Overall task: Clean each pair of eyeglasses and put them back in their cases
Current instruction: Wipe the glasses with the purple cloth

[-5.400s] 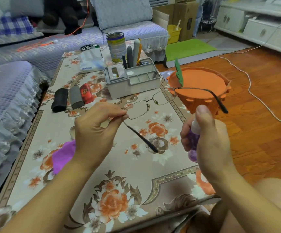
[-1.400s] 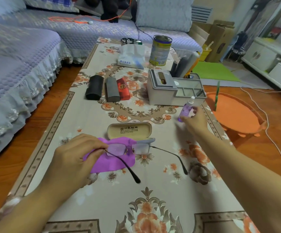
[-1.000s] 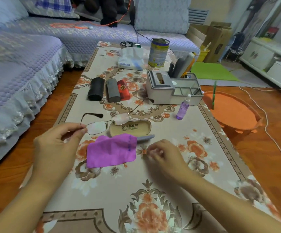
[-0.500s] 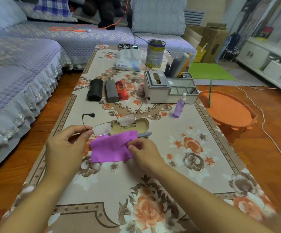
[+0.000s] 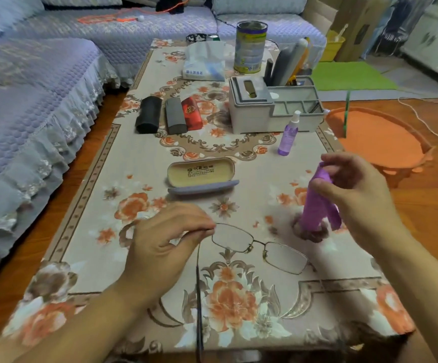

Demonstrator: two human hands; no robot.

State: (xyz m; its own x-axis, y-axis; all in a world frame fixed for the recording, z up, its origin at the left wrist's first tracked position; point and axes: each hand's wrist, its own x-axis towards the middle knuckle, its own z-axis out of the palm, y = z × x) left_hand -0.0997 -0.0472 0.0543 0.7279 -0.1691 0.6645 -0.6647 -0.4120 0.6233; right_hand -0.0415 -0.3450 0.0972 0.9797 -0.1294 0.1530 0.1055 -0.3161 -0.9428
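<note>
Thin wire-rimmed eyeglasses (image 5: 261, 247) hang just above the near part of the floral table (image 5: 134, 163). My left hand (image 5: 164, 244) pinches them at the left hinge, one temple pointing down towards me. My right hand (image 5: 354, 189) holds a purple cleaning cloth (image 5: 317, 205) up to the right of the glasses, the cloth dangling. An open beige-lined glasses case (image 5: 202, 174) lies in the table's middle. Three closed cases, black (image 5: 148, 113), grey (image 5: 176, 115) and red (image 5: 191, 113), lie side by side further back. A purple spray bottle (image 5: 288, 134) stands at the right.
A grey desk organiser (image 5: 270, 108) stands behind the spray bottle. Further back are a tissue pack (image 5: 204, 65) and a tin can (image 5: 250, 47). An orange basket (image 5: 377, 137) sits on the floor to the right. A sofa (image 5: 34, 82) runs along the left.
My right hand has lifted the purple cloth off the table and carried it right. My left hand has brought the glasses down and nearer, in front of the open case.
</note>
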